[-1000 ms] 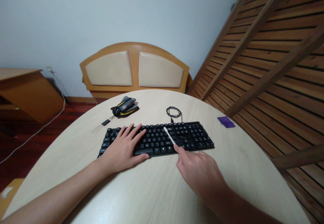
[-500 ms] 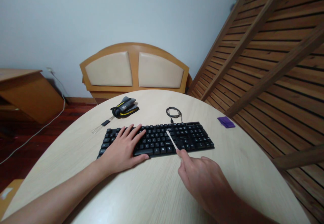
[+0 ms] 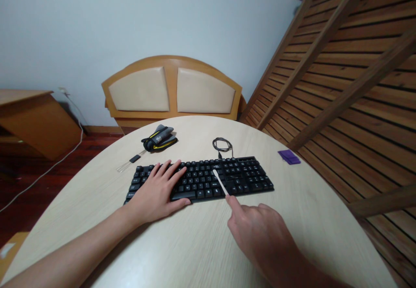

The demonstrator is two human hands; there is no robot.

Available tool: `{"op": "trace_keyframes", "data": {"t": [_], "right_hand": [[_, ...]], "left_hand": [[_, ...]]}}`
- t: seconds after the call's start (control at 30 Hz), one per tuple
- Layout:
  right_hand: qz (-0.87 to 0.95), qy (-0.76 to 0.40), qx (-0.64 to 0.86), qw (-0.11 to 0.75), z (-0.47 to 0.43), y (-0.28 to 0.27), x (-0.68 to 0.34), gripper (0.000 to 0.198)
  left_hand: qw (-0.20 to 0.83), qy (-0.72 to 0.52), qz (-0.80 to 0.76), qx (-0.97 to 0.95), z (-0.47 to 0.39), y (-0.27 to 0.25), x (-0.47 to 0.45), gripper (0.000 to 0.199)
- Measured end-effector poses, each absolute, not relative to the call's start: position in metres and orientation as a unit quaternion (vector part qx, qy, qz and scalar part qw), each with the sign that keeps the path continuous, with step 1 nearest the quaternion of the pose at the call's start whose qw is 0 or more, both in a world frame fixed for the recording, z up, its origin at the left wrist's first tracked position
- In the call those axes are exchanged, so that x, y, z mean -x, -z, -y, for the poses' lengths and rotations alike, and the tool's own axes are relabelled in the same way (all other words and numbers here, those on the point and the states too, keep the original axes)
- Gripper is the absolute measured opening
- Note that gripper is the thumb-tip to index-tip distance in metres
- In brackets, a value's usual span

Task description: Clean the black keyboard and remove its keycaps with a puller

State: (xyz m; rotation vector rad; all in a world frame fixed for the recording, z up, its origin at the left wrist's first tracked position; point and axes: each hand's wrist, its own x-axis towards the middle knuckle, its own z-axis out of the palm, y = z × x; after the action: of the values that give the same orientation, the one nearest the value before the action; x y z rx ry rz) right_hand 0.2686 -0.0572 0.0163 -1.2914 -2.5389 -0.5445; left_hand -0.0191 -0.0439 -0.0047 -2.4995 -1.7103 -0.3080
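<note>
A black keyboard lies across the table in front of me. Over its left part, my left hand rests flat with fingers spread, covering some of the keys. My right hand is closed around the handle of a pale toothbrush. The brush head is over the keys right of the middle, near the Enter key; whether its bristles touch them I cannot tell. Behind the keyboard lies its coiled black cable.
The round wooden table carries a grey, black and yellow folded bundle at the back left, a wire-ended tool beside it, and a purple folded cloth at the right. A slatted wooden panel leans along the right side.
The toothbrush and right hand stay at nearly the same spot on the keyboard, with only a very slight shift. The left hand keeps its place, and the whole view has drifted slightly.
</note>
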Motion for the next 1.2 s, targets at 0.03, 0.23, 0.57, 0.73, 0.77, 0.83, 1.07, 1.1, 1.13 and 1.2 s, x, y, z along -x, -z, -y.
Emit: {"op": "trace_keyframes", "data": {"t": [0.03,0.23,0.57,0.73,0.77,0.83,1.07,1.1,1.13,1.2], "right_hand": [[0.869,0.187,0.443,0.120,0.058,-0.017,-0.268,0.027],[0.868,0.192,0.446,0.108,0.058,-0.018,-0.267,0.027],[0.863,0.213,0.441,0.126,0.061,-0.018,-0.262,0.029],[0.860,0.203,0.441,0.156,0.065,-0.016,-0.262,0.032],[0.859,0.198,0.445,0.158,0.065,-0.016,-0.263,0.032],[0.859,0.189,0.448,0.159,0.065,-0.015,-0.263,0.031],[0.864,0.180,0.443,0.157,0.067,-0.014,-0.265,0.025],[0.864,0.182,0.442,0.161,0.068,-0.015,-0.265,0.025],[0.864,0.184,0.438,0.168,0.069,-0.015,-0.265,0.027],[0.865,0.188,0.423,0.193,0.071,-0.015,-0.265,0.031]], "left_hand": [[0.049,0.100,0.562,0.820,0.044,0.004,0.019,0.088],[0.050,0.099,0.561,0.821,0.044,0.006,0.020,0.087],[0.051,0.103,0.560,0.821,0.043,0.007,0.021,0.087],[0.046,0.108,0.558,0.821,0.043,0.006,0.021,0.087],[0.044,0.111,0.558,0.821,0.043,0.006,0.021,0.087],[0.042,0.119,0.558,0.820,0.044,0.006,0.020,0.086],[0.043,0.109,0.560,0.820,0.044,0.005,0.019,0.087],[0.043,0.107,0.561,0.820,0.044,0.005,0.019,0.087],[0.044,0.105,0.561,0.820,0.043,0.005,0.019,0.088],[0.046,0.102,0.561,0.820,0.043,0.005,0.019,0.088]]}}
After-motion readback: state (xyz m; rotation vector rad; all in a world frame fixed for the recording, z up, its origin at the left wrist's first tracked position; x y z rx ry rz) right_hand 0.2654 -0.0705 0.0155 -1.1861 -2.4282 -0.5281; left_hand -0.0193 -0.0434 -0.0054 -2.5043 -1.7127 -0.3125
